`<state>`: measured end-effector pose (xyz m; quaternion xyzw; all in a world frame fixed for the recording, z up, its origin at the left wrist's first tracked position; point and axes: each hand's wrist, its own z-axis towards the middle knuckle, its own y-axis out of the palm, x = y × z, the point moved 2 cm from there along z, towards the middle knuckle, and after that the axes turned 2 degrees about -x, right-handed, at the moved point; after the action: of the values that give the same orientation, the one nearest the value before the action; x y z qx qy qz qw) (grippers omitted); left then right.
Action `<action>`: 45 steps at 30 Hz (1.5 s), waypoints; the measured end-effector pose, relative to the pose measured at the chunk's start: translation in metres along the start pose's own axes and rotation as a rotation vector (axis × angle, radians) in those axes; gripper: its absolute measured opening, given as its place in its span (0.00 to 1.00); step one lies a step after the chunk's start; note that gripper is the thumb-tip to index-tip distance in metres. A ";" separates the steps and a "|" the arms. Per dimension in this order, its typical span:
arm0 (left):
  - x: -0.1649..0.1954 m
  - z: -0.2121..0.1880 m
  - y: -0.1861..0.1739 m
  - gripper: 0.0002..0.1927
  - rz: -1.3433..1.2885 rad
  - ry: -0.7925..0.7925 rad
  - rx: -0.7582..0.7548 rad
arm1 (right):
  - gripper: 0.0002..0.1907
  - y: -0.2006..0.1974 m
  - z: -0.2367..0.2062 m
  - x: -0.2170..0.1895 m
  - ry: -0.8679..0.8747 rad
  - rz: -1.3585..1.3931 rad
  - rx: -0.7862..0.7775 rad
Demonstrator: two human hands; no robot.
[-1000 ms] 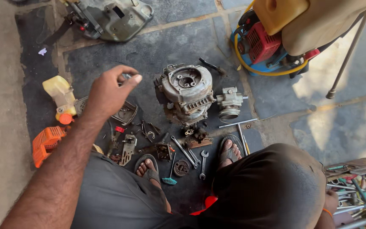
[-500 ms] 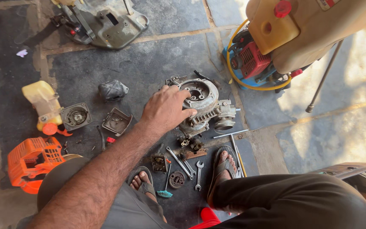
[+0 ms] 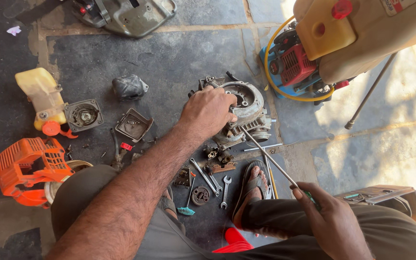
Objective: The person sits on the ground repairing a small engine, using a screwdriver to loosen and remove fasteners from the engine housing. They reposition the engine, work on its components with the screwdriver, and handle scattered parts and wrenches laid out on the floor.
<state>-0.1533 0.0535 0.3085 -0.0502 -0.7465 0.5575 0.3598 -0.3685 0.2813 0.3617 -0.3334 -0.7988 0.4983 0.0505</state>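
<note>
Left hand point(image 3: 208, 113) clamped on grey metal engine block point(image 3: 246, 113) on the floor; right hand point(image 3: 331, 219), nearer, grips long steel screwdriver point(image 3: 270, 161), tip at engine.

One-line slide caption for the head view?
Left hand steadies small engine; right hand angles long screwdriver into it.

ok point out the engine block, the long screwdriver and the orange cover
engine block point(image 3: 246, 108): head view, its round grey housing
long screwdriver point(image 3: 266, 156): head view, middle of its metal shaft
orange cover point(image 3: 27, 166): head view, its slotted top
</note>
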 end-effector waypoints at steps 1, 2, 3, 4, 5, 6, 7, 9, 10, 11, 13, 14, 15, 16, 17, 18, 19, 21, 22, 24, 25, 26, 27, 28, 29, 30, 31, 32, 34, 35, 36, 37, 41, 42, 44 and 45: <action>-0.001 0.000 0.000 0.22 -0.014 0.005 0.018 | 0.20 0.002 0.001 -0.001 0.034 -0.031 -0.031; -0.001 0.000 0.001 0.22 -0.013 0.000 0.008 | 0.20 0.004 0.003 0.000 0.070 -0.063 -0.063; -0.002 0.000 0.001 0.22 -0.010 -0.001 -0.001 | 0.20 0.006 0.003 0.003 0.106 -0.093 -0.094; -0.002 0.000 0.002 0.22 -0.004 0.000 -0.006 | 0.20 0.009 0.006 0.004 0.080 0.113 -0.162; -0.002 0.000 0.002 0.22 -0.001 -0.003 -0.017 | 0.20 0.012 0.010 0.005 0.050 0.320 -0.229; -0.003 0.001 0.002 0.22 0.000 -0.010 -0.032 | 0.20 0.016 0.012 0.007 0.021 0.526 -0.298; -0.003 0.001 0.003 0.22 0.000 -0.018 -0.047 | 0.20 0.019 0.013 0.011 0.064 0.553 -0.321; -0.004 0.001 0.003 0.22 0.002 -0.012 -0.030 | 0.21 0.026 0.016 0.016 0.148 0.607 -0.368; -0.004 0.000 0.004 0.21 0.004 -0.005 -0.021 | 0.21 0.028 0.016 0.016 0.131 0.658 -0.392; -0.004 0.000 0.004 0.21 0.005 -0.003 -0.016 | 0.20 0.029 0.018 0.016 0.111 0.709 -0.412; -0.004 0.001 0.005 0.21 0.003 -0.005 -0.013 | 0.20 0.028 0.018 0.017 0.136 0.780 -0.464; -0.004 0.002 0.006 0.21 0.003 -0.008 -0.019 | 0.20 0.024 0.018 0.018 0.183 0.804 -0.491; -0.004 0.002 0.006 0.21 0.007 -0.009 -0.022 | 0.21 0.020 0.019 0.017 0.226 0.831 -0.516; -0.003 0.002 0.006 0.20 0.010 -0.009 -0.025 | 0.21 0.016 0.020 0.017 0.254 0.858 -0.530; -0.003 0.002 0.007 0.20 0.005 -0.011 -0.028 | 0.21 0.012 0.020 0.016 0.282 0.884 -0.543; -0.002 0.002 0.007 0.20 0.000 -0.014 -0.029 | 0.21 0.010 0.020 0.015 0.309 0.908 -0.554; -0.002 0.002 0.007 0.21 -0.008 -0.019 -0.030 | 0.21 0.008 0.020 0.013 0.296 0.897 -0.550; -0.002 0.003 0.007 0.20 0.000 -0.015 -0.041 | 0.21 0.009 0.021 0.009 0.267 0.869 -0.545; -0.002 0.003 0.007 0.20 0.005 -0.018 -0.043 | 0.21 0.010 0.022 0.007 0.269 0.883 -0.543; -0.003 0.002 0.006 0.20 -0.001 -0.009 -0.019 | 0.20 0.014 0.022 0.007 0.280 0.916 -0.546; -0.003 0.002 0.006 0.20 -0.002 -0.001 -0.009 | 0.21 0.016 0.023 0.008 0.271 0.908 -0.554; -0.004 0.002 0.006 0.20 -0.001 -0.006 -0.009 | 0.21 0.017 0.024 0.010 0.258 0.900 -0.561; -0.003 0.003 0.006 0.20 -0.002 -0.009 -0.014 | 0.22 0.018 0.025 0.012 0.249 0.892 -0.566; -0.003 0.004 0.006 0.20 -0.006 -0.007 -0.022 | 0.22 0.023 0.026 0.015 0.220 0.853 -0.558; -0.002 0.004 0.006 0.20 -0.010 -0.007 -0.032 | 0.22 0.029 0.028 0.016 0.190 0.813 -0.548; -0.002 0.005 0.006 0.20 -0.011 -0.011 -0.037 | 0.22 0.037 0.031 0.016 0.153 0.771 -0.539; -0.003 0.005 0.005 0.20 -0.010 -0.019 -0.041 | 0.22 0.045 0.034 0.015 0.070 0.739 -0.501; -0.003 0.005 0.004 0.20 -0.011 -0.014 -0.034 | 0.22 0.054 0.034 0.014 -0.012 0.708 -0.464; -0.003 0.005 0.003 0.20 -0.018 0.001 -0.025 | 0.22 0.064 0.034 0.013 -0.073 0.601 -0.376; -0.003 0.006 0.003 0.20 -0.018 -0.011 -0.042 | 0.23 0.068 0.033 0.012 -0.059 0.526 -0.323; -0.003 0.006 0.003 0.20 -0.017 -0.020 -0.053 | 0.23 0.066 0.033 0.011 -0.047 0.449 -0.264; -0.002 0.007 0.003 0.20 -0.015 -0.034 -0.064 | 0.22 0.062 0.032 0.008 -0.041 0.436 -0.274; -0.002 0.007 0.004 0.20 -0.042 -0.042 -0.064 | 0.23 0.032 0.030 -0.003 -0.038 0.264 -0.279; -0.002 0.007 0.004 0.20 -0.044 -0.044 -0.071 | 0.23 0.026 0.030 -0.004 -0.042 0.192 -0.263; -0.002 0.006 0.004 0.20 -0.054 -0.043 -0.071 | 0.22 0.027 0.031 -0.007 -0.049 0.120 -0.213; -0.002 0.005 0.003 0.20 -0.057 -0.042 -0.057 | 0.21 0.030 0.031 -0.007 -0.055 0.084 -0.184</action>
<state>-0.1560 0.0495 0.3039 -0.0273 -0.7705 0.5265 0.3583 -0.3618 0.2619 0.3227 -0.3562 -0.8276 0.4332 -0.0232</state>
